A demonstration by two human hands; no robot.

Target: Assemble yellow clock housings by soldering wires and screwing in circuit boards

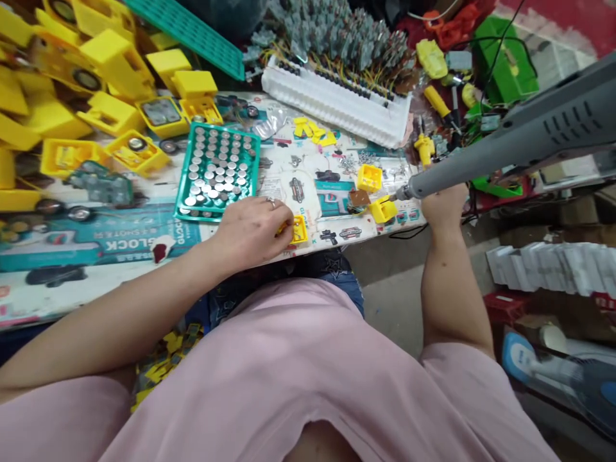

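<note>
My left hand (257, 231) rests at the table's front edge, its fingers curled onto a small yellow plastic box (300, 229) that they partly cover. Just behind that hand stands a green tray (255, 167) holding many button cells (220, 171). On the right, a grey electric screwdriver (500, 147) slants down to the left. My right hand (445, 206) is closed around it from below, with the fingers mostly hidden behind the tool. The screwdriver's tip meets another small yellow box (384, 209). A third yellow box (369, 178) sits just behind, beside a brown piece (359, 197).
Yellow toy car bodies (115, 64) are piled at the left. A white ribbed tray (337, 102) stands at the back under grey wired parts (341, 38). Loose screws (368, 158) and flat yellow pieces (312, 130) lie mid-table. A yellow-handled screwdriver (439, 106) and green bins (505, 61) are at right.
</note>
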